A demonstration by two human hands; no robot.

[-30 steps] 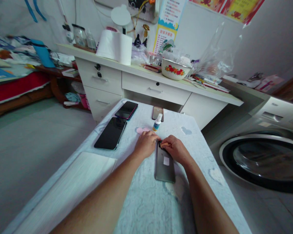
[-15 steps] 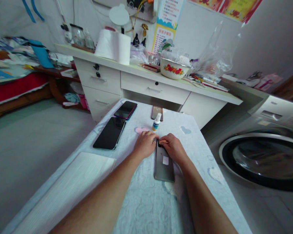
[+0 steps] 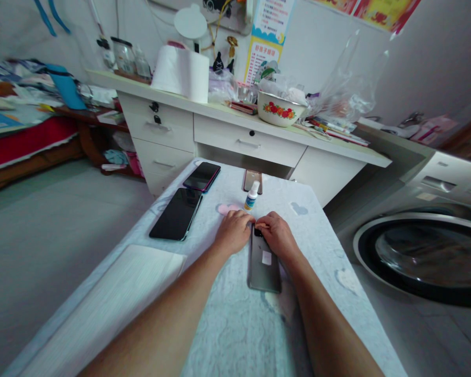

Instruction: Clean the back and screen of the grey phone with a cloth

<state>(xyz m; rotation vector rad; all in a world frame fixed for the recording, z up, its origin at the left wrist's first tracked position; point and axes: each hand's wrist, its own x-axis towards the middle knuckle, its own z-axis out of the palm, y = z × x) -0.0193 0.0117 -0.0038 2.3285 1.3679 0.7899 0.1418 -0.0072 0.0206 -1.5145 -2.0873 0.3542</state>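
Grey phone (image 3: 264, 259) face down on the table (image 3: 227, 324), long axis running near to far, far end under both hands. Left hand (image 3: 233, 233) curled against its far left edge, grip hidden; right hand (image 3: 277, 236) atop it, fingertips pinched together at the camera corner.

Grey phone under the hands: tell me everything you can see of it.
The grey phone lies flat, back up, on the pale patterned tablecloth, its long axis running away from the person. The back looks smooth and matte, with a small white sticker near the middle and a dark camera block at the far end. The left hand rests curled against its far left edge. The right hand covers the far right corner, fingertips at the camera block. The screen is hidden.
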